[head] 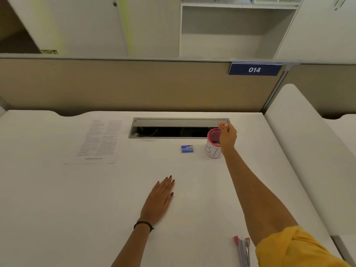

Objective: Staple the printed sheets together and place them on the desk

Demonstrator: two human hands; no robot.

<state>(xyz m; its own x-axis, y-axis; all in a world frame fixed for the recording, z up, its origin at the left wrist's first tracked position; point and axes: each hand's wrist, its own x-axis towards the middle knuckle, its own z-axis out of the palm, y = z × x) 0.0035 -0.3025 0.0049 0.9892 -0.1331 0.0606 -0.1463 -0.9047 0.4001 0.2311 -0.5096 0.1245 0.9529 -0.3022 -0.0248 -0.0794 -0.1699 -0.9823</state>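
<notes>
We look down on a white desk [77,209]. The printed sheets [98,139], the thing to be stapled, lie flat at the left of the frame's middle, well apart from both hands. They look like a neat white stack with two columns of small dark text and one short line beneath. We cannot tell how many sheets there are, nor whether a staple is in them.

The left hand [160,199], in the lower centre, rests palm down with straight fingers, grasping nothing. We judge that it steadies the person during the reach.

The right hand [228,138], right of centre, hangs just over the rim of a small pink-rimmed pot [212,149] with letters drawn on its side. Its fingertips are bunched as if pinching; whether anything small is between them, we cannot tell. Held there, it is probably dropping scrap into the pot.

A small blue box [187,148], likely staples, sits just left of the pot. A pink and metal stapler [243,249] lies at the bottom right edge, near the right arm's yellow sleeve.
</notes>
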